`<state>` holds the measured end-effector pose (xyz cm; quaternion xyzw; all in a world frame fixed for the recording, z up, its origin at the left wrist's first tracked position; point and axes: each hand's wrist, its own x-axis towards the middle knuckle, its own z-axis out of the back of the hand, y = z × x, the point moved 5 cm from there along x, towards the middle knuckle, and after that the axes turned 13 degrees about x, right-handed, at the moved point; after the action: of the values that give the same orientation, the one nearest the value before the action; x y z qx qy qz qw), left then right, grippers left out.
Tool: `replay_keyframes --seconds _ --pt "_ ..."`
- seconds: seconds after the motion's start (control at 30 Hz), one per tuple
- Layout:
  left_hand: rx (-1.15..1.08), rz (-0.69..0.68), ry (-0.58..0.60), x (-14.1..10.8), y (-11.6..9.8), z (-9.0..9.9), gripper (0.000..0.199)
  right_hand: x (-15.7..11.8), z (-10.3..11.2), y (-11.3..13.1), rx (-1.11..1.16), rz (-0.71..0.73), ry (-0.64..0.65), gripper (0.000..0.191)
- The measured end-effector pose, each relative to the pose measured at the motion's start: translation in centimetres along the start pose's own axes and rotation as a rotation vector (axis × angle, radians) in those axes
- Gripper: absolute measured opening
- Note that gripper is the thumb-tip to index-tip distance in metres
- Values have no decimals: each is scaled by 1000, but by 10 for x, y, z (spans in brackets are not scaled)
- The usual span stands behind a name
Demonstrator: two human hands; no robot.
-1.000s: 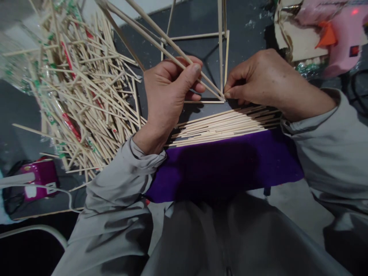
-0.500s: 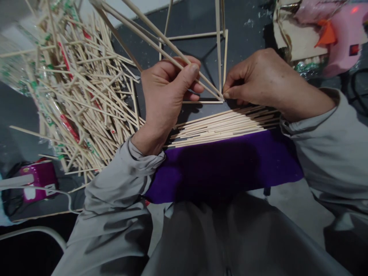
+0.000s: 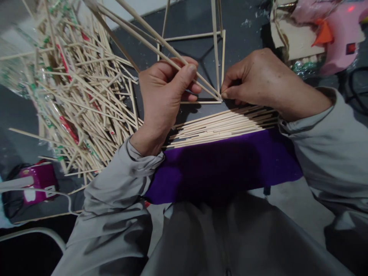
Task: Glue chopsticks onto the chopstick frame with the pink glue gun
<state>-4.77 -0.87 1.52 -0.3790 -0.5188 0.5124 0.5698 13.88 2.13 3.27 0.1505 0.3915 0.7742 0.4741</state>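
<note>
The person [image 3: 120,195] near me is gripping two slanting sticks [image 3: 138,35] of a stick frame [image 3: 192,36] with the left hand [image 3: 165,92]; the frame is sitting on the dark tabletop [image 3: 240,42]. The right hand [image 3: 255,80] is pinching the frame's near right corner. Loose sticks [image 3: 227,123] are lying between the frame and a purple cloth [image 3: 227,165].

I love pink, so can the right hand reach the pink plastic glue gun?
Probably yes: the pink plastic glue gun lies near the right hand and nothing tall seems between them, though that hand is busy at a corner of the pale wooden stick frame.
</note>
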Motion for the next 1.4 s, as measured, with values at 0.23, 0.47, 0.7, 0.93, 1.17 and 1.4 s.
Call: replay_keyframes --seconds 0.23,0.47,0.7,0.93,1.17,1.4 --pt "31 15 -4 -1 1 0 10 -1 0 2 6 -22 22 14" --pt "10 48 3 -1 1 0 12 0 -1 -8 75 5 71 13" --pt "48 42 -24 0 6 1 11 -5 3 -13 223 -130 142 14" --pt "43 65 -16 0 7 0 11 -2 2 -4 -196 69 112 5" --pt "42 40 -7 -1 6 1 10 0 -6 -4 -282 145 70 17" --pt "38 39 -23 -1 4 1 10 -2 6 1 -551 69 -154 30"
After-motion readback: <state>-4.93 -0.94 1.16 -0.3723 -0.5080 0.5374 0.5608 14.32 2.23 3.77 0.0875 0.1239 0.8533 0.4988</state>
